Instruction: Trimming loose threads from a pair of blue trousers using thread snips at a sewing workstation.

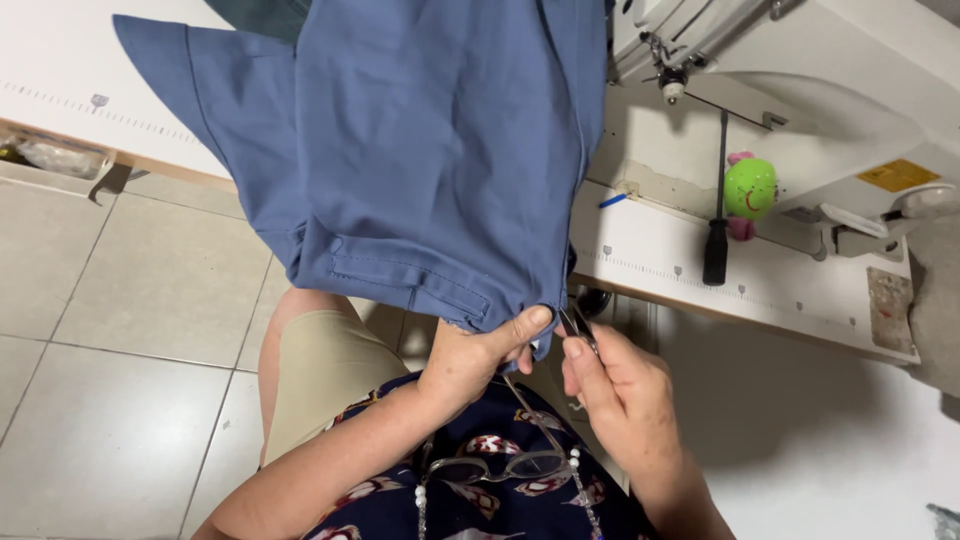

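Wire-rimmed glasses [510,466] hang below; left hand [470,360] pinches smooth blue fabric [430,150], right hand [615,385] grips seemingly metal snips [578,325].

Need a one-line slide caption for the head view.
Left hand pinches the hem of blue garment while right hand holds small snips at it, beside a white sewing machine.

Both hands raised close together, fingers pinched: left hand [470,360], right hand [615,385]

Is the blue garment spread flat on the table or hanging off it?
Hanging. The blue garment drapes over the table edge; the left hand pinches its lower corner, beside the right hand.
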